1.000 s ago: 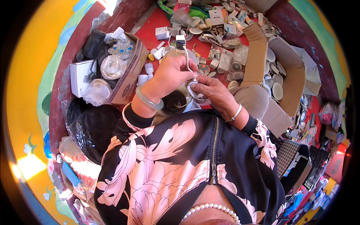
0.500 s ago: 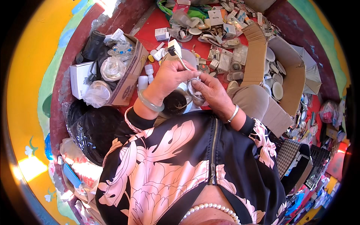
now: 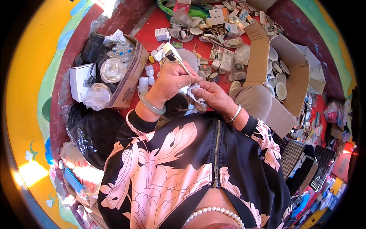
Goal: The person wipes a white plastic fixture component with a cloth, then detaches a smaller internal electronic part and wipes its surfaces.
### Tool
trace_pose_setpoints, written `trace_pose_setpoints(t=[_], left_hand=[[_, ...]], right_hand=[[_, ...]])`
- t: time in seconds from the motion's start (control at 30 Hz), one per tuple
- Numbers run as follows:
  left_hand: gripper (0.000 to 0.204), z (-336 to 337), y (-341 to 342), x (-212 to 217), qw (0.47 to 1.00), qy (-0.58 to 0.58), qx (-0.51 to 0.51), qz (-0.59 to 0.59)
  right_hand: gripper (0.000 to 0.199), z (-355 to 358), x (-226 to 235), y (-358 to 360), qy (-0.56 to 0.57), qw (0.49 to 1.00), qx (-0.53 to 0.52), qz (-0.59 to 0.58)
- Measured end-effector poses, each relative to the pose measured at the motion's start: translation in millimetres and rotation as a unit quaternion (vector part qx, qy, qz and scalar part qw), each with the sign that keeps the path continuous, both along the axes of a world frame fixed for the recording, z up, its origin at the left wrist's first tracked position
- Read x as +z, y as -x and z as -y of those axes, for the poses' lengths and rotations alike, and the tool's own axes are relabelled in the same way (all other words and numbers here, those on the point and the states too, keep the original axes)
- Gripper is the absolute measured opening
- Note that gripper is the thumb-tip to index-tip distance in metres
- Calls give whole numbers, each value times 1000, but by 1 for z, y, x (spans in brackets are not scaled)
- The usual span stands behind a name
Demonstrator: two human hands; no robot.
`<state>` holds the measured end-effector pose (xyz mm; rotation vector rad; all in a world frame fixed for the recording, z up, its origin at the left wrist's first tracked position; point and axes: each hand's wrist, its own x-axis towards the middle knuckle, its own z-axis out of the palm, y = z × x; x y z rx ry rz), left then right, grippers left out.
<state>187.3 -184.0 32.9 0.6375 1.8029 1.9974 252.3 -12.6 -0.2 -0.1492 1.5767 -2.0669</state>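
My left hand (image 3: 170, 81), with a pale bangle at the wrist, has its fingers closed on a white cord (image 3: 185, 68). At the cord's far end, above my knuckles, is a small white block (image 3: 168, 48) with a dark face; its exact kind I cannot make out. My right hand (image 3: 215, 96), wearing a silver bracelet, pinches a crumpled greyish cloth (image 3: 200, 106) close to my left fingertips. Part of the cloth hangs below the fingers. Whether it is wrapped round the cord is hidden. Beneath the hands sits a round dark container (image 3: 176, 105), partly covered.
To the left stands a cardboard box (image 3: 131, 82) of bagged goods, with a black plastic bag (image 3: 95, 131) nearer me. An open carton (image 3: 299, 91) of white round discs is on the right. Small packages and lamps (image 3: 225, 57) crowd the red floor covering ahead.
The white block has tilted and swung slightly left, turning its dark face toward me. Both hands have shifted slightly, still close together on the cord and cloth.
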Motion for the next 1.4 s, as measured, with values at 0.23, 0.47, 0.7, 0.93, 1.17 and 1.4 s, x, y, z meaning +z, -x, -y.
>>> trace_pose_setpoints(t=[0.23, 0.47, 0.7, 0.93, 1.17, 1.4], left_hand=[[6, 0, -2, 1, 999, 40, -15, -5], [7, 0, 1, 12, 999, 11, -8, 29], [7, 1, 5, 11, 996, -12, -63, 69], [8, -3, 3, 13, 998, -19, -28, 52], [8, 3, 0, 4, 998, -6, 4, 55], [7, 5, 4, 2, 997, -55, 9, 58]], right_hand=[[25, -1, -5, -8, -27, 997, 44, -55], [27, -2, 4, -13, -33, 997, 56, -35], [29, 0, 27, -5, 105, 994, -5, 22], [30, 3, 18, -1, 85, 996, -27, 12], [30, 0, 4, -7, -19, 993, 60, -96], [29, 0, -4, -16, -10, 997, 38, -74]])
